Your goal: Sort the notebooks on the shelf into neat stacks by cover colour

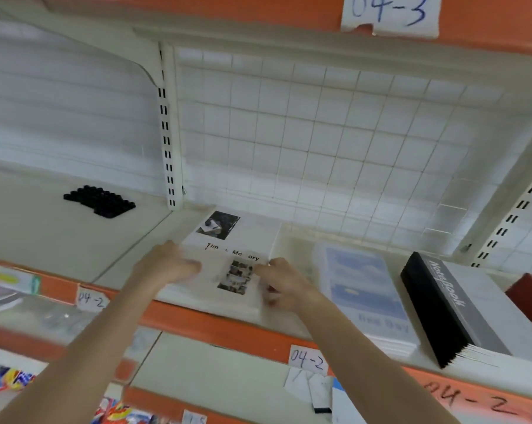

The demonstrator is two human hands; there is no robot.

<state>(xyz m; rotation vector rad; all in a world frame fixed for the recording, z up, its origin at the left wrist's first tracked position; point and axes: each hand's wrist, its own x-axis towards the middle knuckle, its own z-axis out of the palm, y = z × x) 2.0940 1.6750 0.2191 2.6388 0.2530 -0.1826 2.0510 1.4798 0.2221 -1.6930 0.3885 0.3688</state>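
On white, photo-printed notebooks (237,240) rest left hand (166,264) and right hand (281,283) (grips unclear).

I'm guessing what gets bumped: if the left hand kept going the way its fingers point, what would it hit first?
Probably the right hand: the left hand points across the white notebook toward it, though blur leaves this unsure.

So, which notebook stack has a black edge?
The grey stack marked NoteBook, right of the others; the white stack and the blue stack have pale edges.
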